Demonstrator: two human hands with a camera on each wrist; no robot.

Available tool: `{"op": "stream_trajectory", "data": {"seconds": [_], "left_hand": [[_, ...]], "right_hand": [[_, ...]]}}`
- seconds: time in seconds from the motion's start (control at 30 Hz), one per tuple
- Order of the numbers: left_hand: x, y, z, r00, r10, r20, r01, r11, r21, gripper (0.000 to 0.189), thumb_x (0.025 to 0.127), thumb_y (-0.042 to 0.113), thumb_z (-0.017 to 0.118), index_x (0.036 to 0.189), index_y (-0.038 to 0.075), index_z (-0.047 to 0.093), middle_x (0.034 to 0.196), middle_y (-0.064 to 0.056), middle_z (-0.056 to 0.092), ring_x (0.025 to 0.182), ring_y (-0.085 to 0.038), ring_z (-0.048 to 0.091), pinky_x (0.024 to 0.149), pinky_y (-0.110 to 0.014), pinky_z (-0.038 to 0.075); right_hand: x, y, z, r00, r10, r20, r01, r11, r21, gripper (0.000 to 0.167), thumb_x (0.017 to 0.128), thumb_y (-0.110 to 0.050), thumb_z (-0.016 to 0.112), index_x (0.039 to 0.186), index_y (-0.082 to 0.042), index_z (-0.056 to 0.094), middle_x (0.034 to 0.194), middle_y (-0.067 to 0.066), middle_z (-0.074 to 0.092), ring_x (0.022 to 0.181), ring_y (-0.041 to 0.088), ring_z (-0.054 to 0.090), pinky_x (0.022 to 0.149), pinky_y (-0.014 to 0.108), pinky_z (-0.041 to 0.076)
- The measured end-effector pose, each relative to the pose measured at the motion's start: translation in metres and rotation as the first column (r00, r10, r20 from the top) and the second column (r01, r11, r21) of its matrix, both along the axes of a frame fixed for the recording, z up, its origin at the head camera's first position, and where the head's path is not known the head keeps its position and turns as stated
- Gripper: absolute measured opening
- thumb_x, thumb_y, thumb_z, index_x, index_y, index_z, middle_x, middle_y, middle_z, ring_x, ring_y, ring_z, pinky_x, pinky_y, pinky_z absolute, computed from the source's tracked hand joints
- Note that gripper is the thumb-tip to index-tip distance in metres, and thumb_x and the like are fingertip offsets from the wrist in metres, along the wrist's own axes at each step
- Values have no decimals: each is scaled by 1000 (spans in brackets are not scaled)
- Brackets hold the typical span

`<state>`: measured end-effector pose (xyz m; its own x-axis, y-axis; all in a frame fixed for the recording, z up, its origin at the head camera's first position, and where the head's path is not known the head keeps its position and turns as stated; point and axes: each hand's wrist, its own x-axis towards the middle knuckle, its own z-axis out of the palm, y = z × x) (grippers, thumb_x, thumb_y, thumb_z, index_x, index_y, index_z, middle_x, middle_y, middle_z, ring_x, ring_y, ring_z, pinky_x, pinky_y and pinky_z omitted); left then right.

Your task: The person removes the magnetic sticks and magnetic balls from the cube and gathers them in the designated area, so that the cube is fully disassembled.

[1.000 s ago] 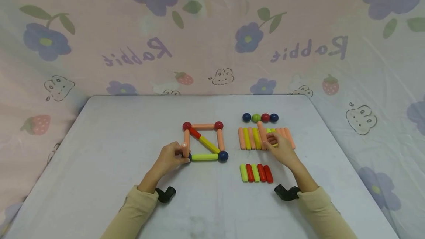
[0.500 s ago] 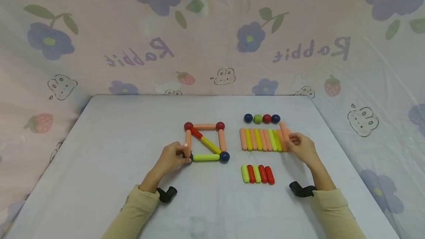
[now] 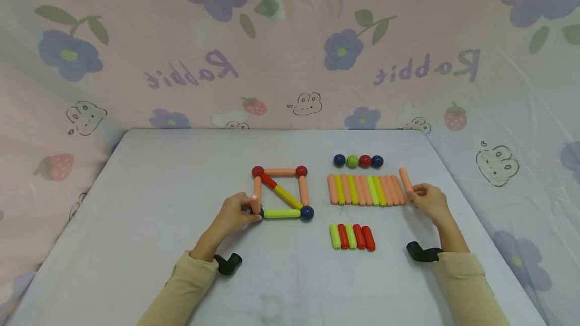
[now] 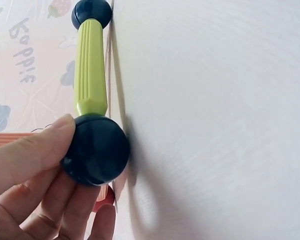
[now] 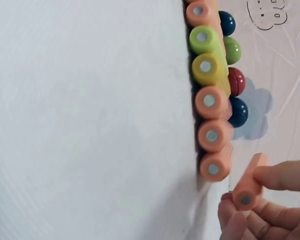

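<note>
My left hand (image 3: 238, 210) grips the dark blue ball (image 4: 96, 150) at the near left corner of a flat frame of magnetic rods and balls. A peach rod (image 3: 256, 204) stands upright at that corner, and a lime rod (image 4: 91, 67) runs from the ball to another dark blue ball (image 3: 306, 213). Inside the frame, a red rod (image 3: 269, 180) and a yellow rod (image 3: 288, 197) form a diagonal. My right hand (image 3: 430, 202) pinches a loose peach rod (image 5: 250, 182) between thumb and fingers, just right of the row of rods (image 3: 367, 190), apart from its last one.
Behind the long row lie several balls (image 3: 352, 161) in blue, green and red. A shorter row of lime and red rods (image 3: 351, 237) is nearer the person. The white table (image 3: 136, 205) ends at a patterned cloth (image 3: 281, 49) behind.
My right hand has carried the peach rod rightward, from above the middle of the row to beyond its right end. My left hand has kept its hold at the frame's corner.
</note>
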<state>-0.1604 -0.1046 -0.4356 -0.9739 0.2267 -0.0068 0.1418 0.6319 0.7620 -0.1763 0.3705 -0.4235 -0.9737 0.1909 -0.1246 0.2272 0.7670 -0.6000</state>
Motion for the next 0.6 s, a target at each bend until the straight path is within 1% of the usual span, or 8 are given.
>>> {"op": "stream_trajectory", "data": {"seconds": [0.07,0.17,0.27,0.33,0.4,0.5,0.53,0.6], "left_hand": [[0,0,0,1000,3,4,-3,1000,3,13,74,2,80,85,4,74,86,-10,63,91,-25,65,89,-42,54],[0,0,1,1000,4,6,-4,1000,4,12,74,2,80,84,4,74,86,-10,63,92,-26,65,90,-42,54],[-1,0,2,1000,4,5,-4,1000,6,10,74,2,80,81,4,72,87,-11,63,92,-26,65,90,-42,55],[-1,0,3,1000,6,5,-6,1000,4,10,74,2,80,79,4,71,87,-10,63,91,-25,65,90,-42,55],[-2,0,3,1000,3,3,-3,1000,5,11,74,2,80,77,5,70,87,-10,63,91,-24,64,90,-41,55],[-2,-1,2,1000,2,3,-2,1000,3,10,74,3,80,79,5,71,87,-10,62,91,-24,63,90,-42,54],[-1,-1,1,1000,0,2,0,1000,3,10,74,4,80,81,5,72,87,-10,62,91,-24,63,90,-42,54],[0,-1,-1,1000,-3,-5,3,1000,0,12,75,4,80,84,5,73,88,-10,62,92,-24,63,90,-42,54]], "right_hand": [[-1,3,0,999,-7,39,7,1000,-8,41,94,-17,53,116,18,52,95,29,66,64,1,55,56,20,47],[-2,6,0,997,-12,79,14,1000,-16,41,94,-16,54,114,19,52,84,19,68,62,1,55,55,18,47],[-4,6,0,996,-9,93,11,1000,-20,41,94,-17,55,112,20,53,79,12,69,60,0,55,54,18,47],[-5,5,1,995,1,95,0,1000,-7,42,95,-19,55,112,20,54,78,13,70,60,1,55,54,19,46],[-5,3,2,995,11,102,-13,1000,12,44,95,-21,55,113,20,54,81,18,70,61,2,56,55,20,46],[-5,3,1,993,24,116,-32,997,69,47,96,-24,53,115,19,54,91,27,68,69,15,61,58,21,44],[-4,2,0,993,26,111,-36,995,88,48,96,-24,53,115,19,54,94,29,67,73,21,62,60,22,43],[-2,-1,-1,997,31,72,-41,990,137,47,95,-24,53,115,19,55,97,31,65,80,32,62,61,25,43]]}}
